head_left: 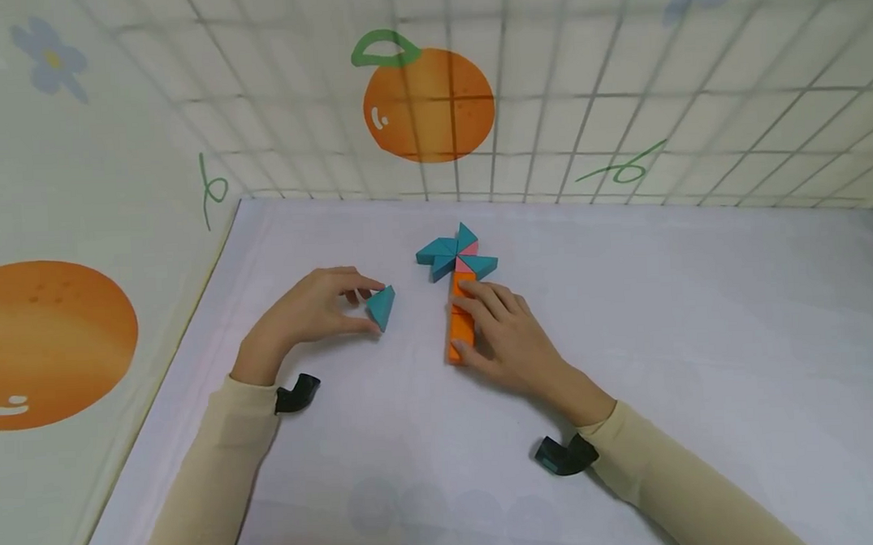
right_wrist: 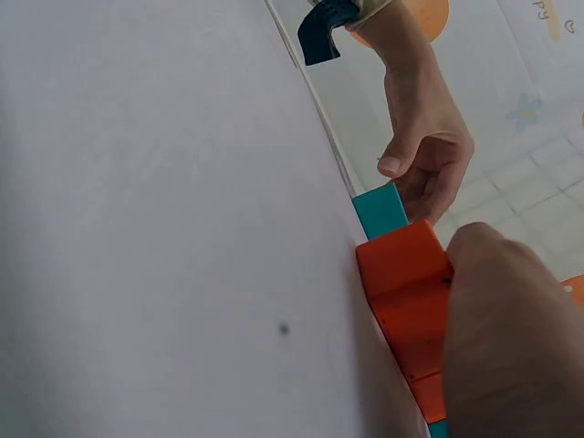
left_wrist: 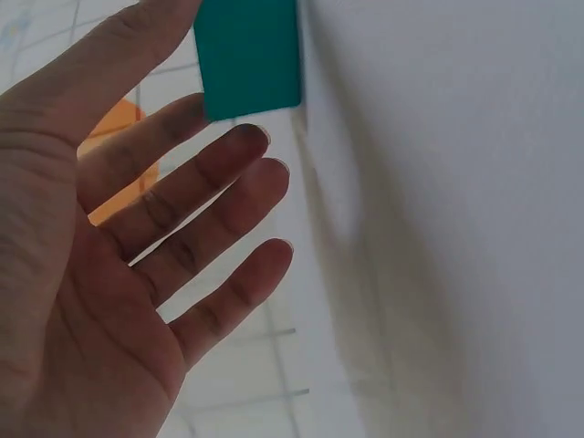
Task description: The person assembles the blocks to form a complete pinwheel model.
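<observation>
In the head view my left hand (head_left: 317, 310) pinches a teal triangular block (head_left: 383, 307) between thumb and fingertips, left of the other blocks. The left wrist view shows that block (left_wrist: 251, 59) at the thumb tip, the other fingers spread loosely below. My right hand (head_left: 513, 342) grips a column of orange blocks (head_left: 462, 327) on the table, thumb at the near end and fingers at the far end. Beyond the column lies a pinwheel shape of teal triangular blocks (head_left: 443, 264) with pink triangular blocks (head_left: 469, 250) among them. The right hand covers part of the orange column.
A white tabletop (head_left: 666, 336) lies under the blocks. Behind it stands a grid-patterned backdrop (head_left: 283, 108) with a printed orange (head_left: 429, 110); another printed panel (head_left: 150, 236) stands at the left. Dark wrist devices (head_left: 297, 394) sit at both sleeves.
</observation>
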Available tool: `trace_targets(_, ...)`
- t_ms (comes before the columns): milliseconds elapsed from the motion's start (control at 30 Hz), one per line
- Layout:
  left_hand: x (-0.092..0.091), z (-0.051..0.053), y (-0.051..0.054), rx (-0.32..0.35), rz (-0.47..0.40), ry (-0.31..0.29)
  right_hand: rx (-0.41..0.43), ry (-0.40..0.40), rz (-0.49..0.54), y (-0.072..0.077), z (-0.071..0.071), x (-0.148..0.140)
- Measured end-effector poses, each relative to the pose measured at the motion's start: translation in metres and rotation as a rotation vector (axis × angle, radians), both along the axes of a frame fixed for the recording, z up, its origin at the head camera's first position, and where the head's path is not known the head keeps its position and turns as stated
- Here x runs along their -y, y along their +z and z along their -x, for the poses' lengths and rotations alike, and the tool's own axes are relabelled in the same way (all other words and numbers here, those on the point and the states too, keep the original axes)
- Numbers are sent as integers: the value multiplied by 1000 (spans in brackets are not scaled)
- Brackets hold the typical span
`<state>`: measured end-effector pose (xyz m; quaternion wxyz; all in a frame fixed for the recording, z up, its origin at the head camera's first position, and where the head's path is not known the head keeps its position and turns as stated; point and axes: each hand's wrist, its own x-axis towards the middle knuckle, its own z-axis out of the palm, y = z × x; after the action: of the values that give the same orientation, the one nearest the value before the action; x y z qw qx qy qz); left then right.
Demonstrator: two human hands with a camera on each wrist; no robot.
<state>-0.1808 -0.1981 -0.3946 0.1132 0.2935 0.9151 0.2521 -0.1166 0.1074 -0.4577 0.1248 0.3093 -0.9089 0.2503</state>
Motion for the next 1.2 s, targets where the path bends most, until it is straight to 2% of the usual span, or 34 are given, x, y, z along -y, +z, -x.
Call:
trace_targets(267, -17, -5, -4, -66, 28, -12, 22, -4, -10, 3, -1, 0)
trace_targets(500, -36, -12, -10, -181, 18, -63, 9, 1, -15, 3, -1, 1)
trace_targets(633, -44, -15, -12, -220, 30, -89, 13, -3, -14, 3, -1, 1)
trace_targets(733, -46, -16, -10, -225, 44, -99, 16, -6, -11, 3, -1, 1)
trace_targets(1000, -38, -18, 4, -294, 33, -124, 12, -4, -11, 4, -1, 0)
trace_targets(1133, -40, -18, 1, -299, 48, -146, 16, -6, -15, 4, -1, 0)
trace_targets(1200, -43, -18, -3, -339, 38, -161, 16, -5, -15, 4, -1, 0)
